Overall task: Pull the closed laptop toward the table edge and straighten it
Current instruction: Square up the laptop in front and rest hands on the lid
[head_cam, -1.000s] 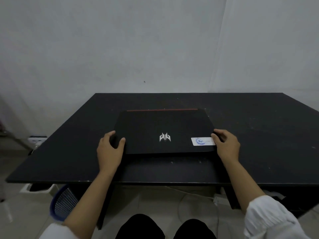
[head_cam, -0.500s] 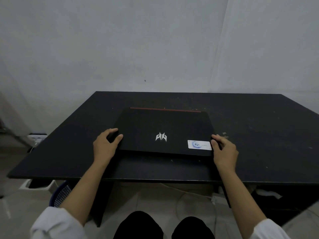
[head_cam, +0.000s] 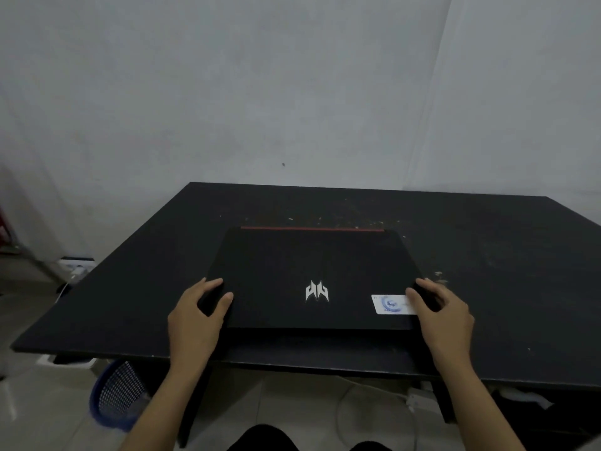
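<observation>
A closed black laptop (head_cam: 292, 265) with a silver logo, a red strip along its far edge and a white sticker near its right front corner lies on the black table (head_cam: 487, 255). Its front edge runs close to parallel with the table's near edge, a short way back from it. My left hand (head_cam: 198, 310) grips the laptop's left front corner, thumb on the lid. My right hand (head_cam: 442, 310) grips the right front corner, thumb resting on the sticker.
A blue mesh basket (head_cam: 113, 395) stands on the floor under the table's left side. White cables and a power strip (head_cam: 413, 402) lie on the floor beneath the table. A wall socket block (head_cam: 76, 265) sits at the left. The wall is just behind the table.
The laptop has slid nearer to the table's near edge with both hands on its front corners, and its slight skew has lessened. My view has shifted a little too.
</observation>
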